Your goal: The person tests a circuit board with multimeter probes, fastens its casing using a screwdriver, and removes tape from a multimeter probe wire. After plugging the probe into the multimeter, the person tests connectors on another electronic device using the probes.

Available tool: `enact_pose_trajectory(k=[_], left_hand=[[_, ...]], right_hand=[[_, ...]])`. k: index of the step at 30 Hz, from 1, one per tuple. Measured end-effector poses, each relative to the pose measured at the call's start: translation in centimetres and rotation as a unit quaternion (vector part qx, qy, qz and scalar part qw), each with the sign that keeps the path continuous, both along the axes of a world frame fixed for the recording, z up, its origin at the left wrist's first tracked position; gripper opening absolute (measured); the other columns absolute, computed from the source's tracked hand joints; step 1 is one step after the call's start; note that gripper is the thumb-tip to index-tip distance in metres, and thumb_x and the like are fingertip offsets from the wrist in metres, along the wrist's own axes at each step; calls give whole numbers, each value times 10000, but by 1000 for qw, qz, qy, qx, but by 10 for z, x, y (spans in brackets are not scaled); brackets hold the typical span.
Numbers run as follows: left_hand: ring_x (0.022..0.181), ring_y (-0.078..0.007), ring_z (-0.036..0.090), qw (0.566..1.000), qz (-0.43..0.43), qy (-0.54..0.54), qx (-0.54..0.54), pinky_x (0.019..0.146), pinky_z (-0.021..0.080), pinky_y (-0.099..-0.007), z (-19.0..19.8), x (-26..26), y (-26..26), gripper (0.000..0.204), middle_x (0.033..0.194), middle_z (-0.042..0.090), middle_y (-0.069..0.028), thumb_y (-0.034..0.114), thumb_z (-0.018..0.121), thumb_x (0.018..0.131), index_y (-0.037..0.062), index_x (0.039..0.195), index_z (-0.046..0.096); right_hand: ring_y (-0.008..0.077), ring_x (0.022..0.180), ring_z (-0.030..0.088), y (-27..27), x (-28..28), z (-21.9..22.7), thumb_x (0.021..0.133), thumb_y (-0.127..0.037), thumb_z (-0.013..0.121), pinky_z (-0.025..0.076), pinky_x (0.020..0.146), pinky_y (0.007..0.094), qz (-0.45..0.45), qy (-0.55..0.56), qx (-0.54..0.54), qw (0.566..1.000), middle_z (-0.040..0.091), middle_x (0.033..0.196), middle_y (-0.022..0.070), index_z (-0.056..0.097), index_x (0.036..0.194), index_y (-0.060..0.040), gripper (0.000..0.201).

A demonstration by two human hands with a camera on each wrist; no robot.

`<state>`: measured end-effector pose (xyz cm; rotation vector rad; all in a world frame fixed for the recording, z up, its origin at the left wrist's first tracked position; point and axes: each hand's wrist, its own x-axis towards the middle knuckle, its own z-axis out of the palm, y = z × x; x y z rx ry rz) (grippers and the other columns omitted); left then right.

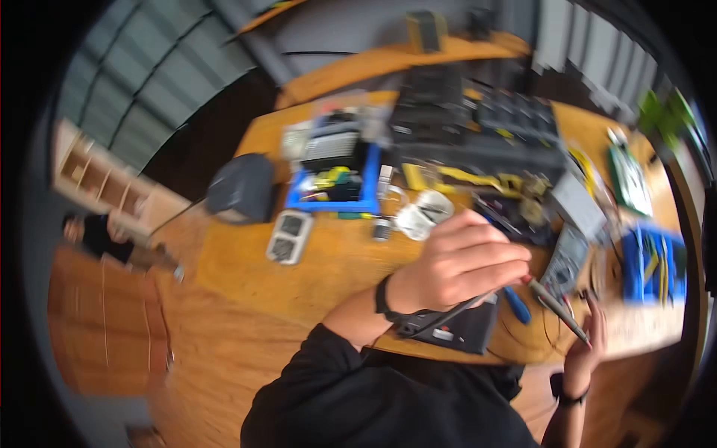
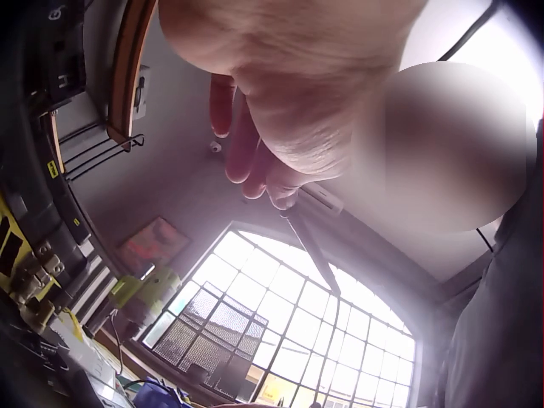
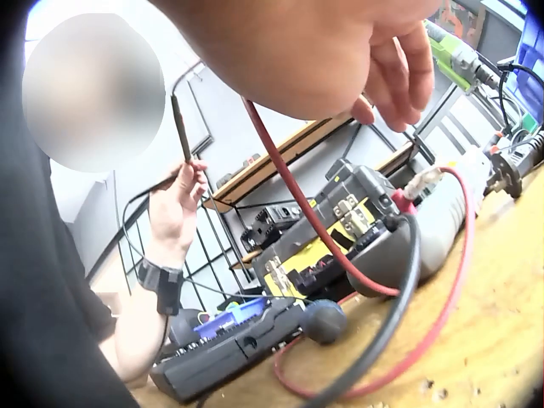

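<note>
Black probe (image 3: pixel 180 127) was pinched upright in the curled fingers of the left hand (image 3: pixel 177 208); red lead (image 3: pixel 293 191) hung below the right hand (image 3: pixel 340 51), fingers curled round it. No legible writing.

The head view looks steeply down from above onto the table (image 1: pixel 246 269) and both hands. The left wrist view sits tight under its hand, facing up toward the window (image 2: pixel 280 331). The right wrist view looks low across the table, sharing the left hand (image 3: pixel 174 208).
</note>
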<state>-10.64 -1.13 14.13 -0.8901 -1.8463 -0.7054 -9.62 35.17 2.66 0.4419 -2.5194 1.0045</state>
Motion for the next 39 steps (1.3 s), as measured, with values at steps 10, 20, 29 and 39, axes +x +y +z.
enact_pose_trajectory(k=[10, 20, 29, 39], left_hand=[[870, -277, 736, 983, 142, -63, -93, 693, 577, -374, -69, 18, -161, 204, 1056, 784, -74, 146, 881, 837, 66, 1003, 793], [1026, -266, 705, 819, 359, -229, -383, 930, 540, -410, -74, 108, -221, 289, 1134, 741, -39, 133, 696, 898, 94, 1178, 757], [1342, -392, 593, 881, 218, -402, -122, 1105, 513, -496, -113, 192, -59, 825, 1585, 538, -140, 371, 937, 772, 87, 1480, 622], [1310, -408, 601, 860, 333, -372, -104, 1101, 495, -510, -140, 186, -13, 872, 1550, 573, -185, 357, 945, 773, -16, 1473, 585]], right_hand=[[262, 1070, 713, -44, -15, 6, 1080, -25, 564, 538, 967, 399, 173, -152, -136, 963, 755, 1155, 160, 657, 1387, 33, 326], [392, 1064, 700, -88, -3, 26, 925, -91, 809, 555, 912, 462, 247, -4, 144, 958, 749, 1142, 180, 734, 1217, -4, 314], [360, 945, 686, -66, 51, 0, 831, -93, 855, 563, 832, 453, 317, 8, 163, 934, 716, 1042, 163, 717, 1186, -1, 392], [325, 851, 711, -65, -26, 19, 975, -110, 779, 573, 733, 409, 126, 85, 64, 986, 716, 928, 154, 711, 1163, 7, 231]])
